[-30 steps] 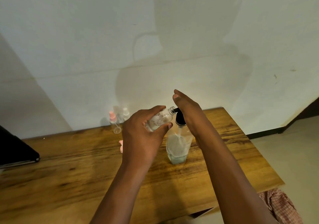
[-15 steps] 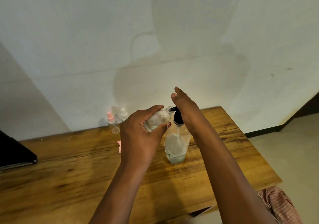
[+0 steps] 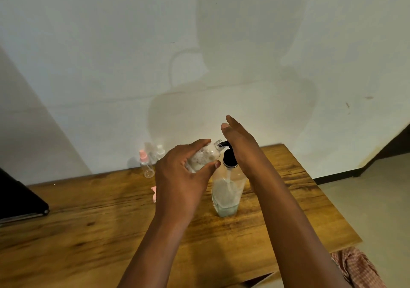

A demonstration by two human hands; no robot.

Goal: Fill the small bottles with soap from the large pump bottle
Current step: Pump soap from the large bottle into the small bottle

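Tilting in your left hand (image 3: 177,176), the small clear plastic bottle (image 3: 203,158) lies nearly sideways, its open neck touching the black spout of the large clear pump bottle (image 3: 226,190), which stands upright on the wooden table (image 3: 88,221). Your left fingers and thumb curl round the small bottle's body, gripping it. Your right hand (image 3: 239,141) rests flat on the black pump head, fingers straight and pressed together, pointing toward the wall; the forearm slopes down across the big bottle's right side. Since a second ago both hands and both bottles have hardly shifted. Near the wall stand a clear small bottle with a pink cap (image 3: 146,165) and a second capped clear bottle (image 3: 160,151) just beside it.
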